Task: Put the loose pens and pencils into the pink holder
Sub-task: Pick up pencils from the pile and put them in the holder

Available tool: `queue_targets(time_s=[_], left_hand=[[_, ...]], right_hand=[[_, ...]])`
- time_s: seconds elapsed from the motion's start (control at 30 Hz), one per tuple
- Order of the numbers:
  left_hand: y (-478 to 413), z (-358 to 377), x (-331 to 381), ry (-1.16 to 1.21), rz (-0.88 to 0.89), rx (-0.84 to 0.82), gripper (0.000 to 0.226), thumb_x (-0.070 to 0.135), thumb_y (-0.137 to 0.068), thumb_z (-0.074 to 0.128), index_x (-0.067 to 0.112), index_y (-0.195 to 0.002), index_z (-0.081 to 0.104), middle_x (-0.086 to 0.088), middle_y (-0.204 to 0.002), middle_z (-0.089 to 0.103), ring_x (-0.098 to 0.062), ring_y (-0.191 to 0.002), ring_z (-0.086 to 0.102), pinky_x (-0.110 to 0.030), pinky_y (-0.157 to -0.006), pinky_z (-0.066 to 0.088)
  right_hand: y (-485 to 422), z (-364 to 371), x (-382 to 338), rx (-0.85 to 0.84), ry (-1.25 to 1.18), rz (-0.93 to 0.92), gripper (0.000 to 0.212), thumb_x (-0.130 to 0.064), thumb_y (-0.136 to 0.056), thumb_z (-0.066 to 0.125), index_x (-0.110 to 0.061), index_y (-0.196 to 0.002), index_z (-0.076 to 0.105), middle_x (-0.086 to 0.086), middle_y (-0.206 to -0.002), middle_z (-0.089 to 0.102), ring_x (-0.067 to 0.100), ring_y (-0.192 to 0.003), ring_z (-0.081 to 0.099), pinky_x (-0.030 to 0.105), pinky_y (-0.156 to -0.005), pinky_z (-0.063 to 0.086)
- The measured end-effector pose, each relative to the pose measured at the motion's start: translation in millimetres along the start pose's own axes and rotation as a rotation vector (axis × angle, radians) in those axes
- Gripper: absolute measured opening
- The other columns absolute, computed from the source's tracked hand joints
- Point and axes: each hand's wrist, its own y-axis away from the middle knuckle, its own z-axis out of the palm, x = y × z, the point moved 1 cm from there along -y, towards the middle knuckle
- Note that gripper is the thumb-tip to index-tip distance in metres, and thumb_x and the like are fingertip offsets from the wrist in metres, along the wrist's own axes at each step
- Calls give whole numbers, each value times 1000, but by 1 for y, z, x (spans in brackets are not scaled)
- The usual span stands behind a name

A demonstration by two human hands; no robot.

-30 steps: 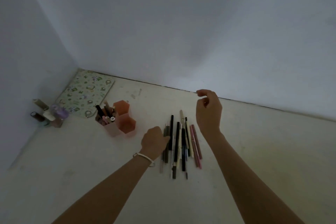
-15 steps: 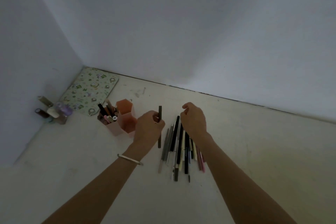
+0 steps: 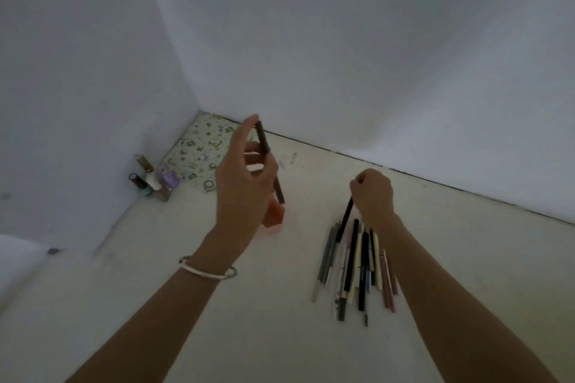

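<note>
My left hand (image 3: 245, 183) is raised over the pink holder (image 3: 275, 216) and hides most of it. It grips a dark pencil (image 3: 270, 162) that points steeply down toward the holder. My right hand (image 3: 373, 196) is closed on the top end of a black pen (image 3: 344, 221), whose lower end still rests among the loose pens and pencils (image 3: 354, 264). That pile of several black, grey, cream and pink sticks lies on the pale surface, to the right of the holder.
A patterned green notebook (image 3: 199, 152) lies in the far left corner. Several small bottles (image 3: 154, 182) stand beside it against the left wall. White walls close off the left and back sides.
My left hand has lifted a dark pencil from the pile and carried it up and left over the holder. My right hand has come down onto the pile and closed on a black pen.
</note>
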Motion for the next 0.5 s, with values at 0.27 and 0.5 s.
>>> queue_targets(time_s=[0.27, 0.5], left_hand=[[-25, -50, -45, -201, 88, 114, 51, 3, -88, 64, 28, -128, 45, 16, -87, 61, -6, -82, 68, -10, -66, 55], [5, -52, -84, -502, 211, -153, 19, 17, -96, 57, 10, -106, 72, -5, -112, 68, -24, -109, 62, -37, -96, 49]], right_hand=[[16, -78, -106, 216, -766, -68, 15, -13, -86, 60, -13, -96, 71, -10, -75, 66, -2, -59, 56, 14, -60, 45], [71, -57, -154, 322, -928, -260, 12, -11, -90, 58, -17, -98, 66, -11, -77, 61, 8, -65, 48, 19, -61, 44]])
